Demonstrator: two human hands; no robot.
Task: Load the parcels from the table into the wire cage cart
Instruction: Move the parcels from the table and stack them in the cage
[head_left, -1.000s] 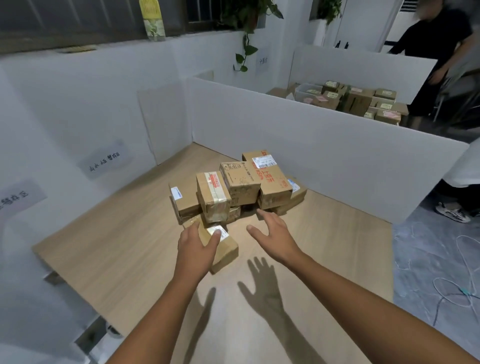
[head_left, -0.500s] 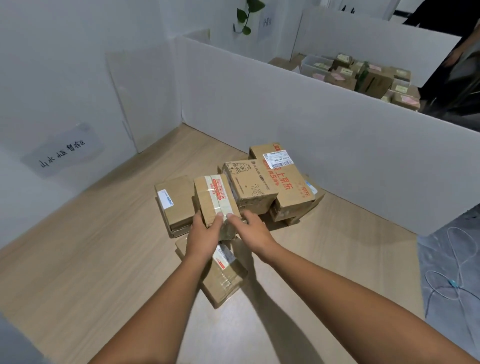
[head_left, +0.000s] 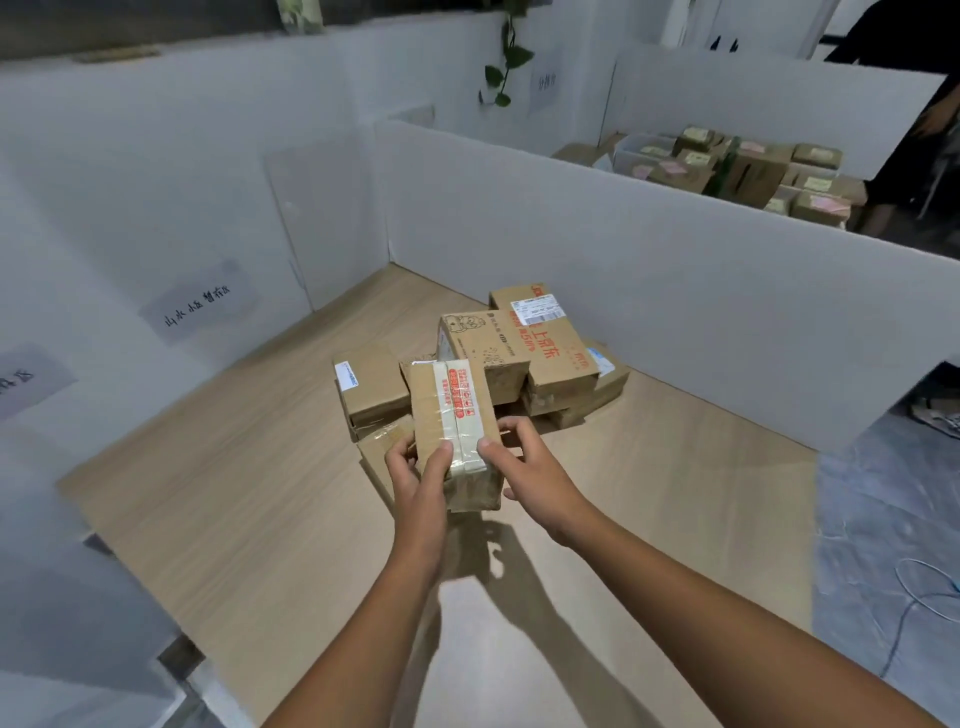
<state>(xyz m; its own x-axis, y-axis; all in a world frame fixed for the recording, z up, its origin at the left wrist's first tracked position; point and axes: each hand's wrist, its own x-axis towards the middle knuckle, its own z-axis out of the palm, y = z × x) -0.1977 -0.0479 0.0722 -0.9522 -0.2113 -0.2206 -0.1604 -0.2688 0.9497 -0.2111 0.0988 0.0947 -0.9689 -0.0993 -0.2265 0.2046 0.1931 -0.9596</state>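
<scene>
A small brown taped parcel (head_left: 451, 410) with white tape and red print is lifted above the wooden table (head_left: 218, 499). My left hand (head_left: 420, 475) grips its near left side and my right hand (head_left: 527, 470) grips its near right side. Behind it sits a pile of cardboard parcels (head_left: 524, 358): one with red lettering and a white label on top, a plain one (head_left: 370, 384) at the left, flatter ones underneath. Another parcel lies partly hidden under my left hand. No wire cage cart is in view.
White partition walls (head_left: 623, 270) enclose the table at the back and left. Beyond the back partition, another table holds several parcels (head_left: 748, 171), and a person in dark clothes (head_left: 904, 130) stands at the far right. Grey floor with a cable (head_left: 919, 597) lies to the right.
Both hands reached to the pile, closed on the taped parcel and lifted it toward me. The camera has tilted back up.
</scene>
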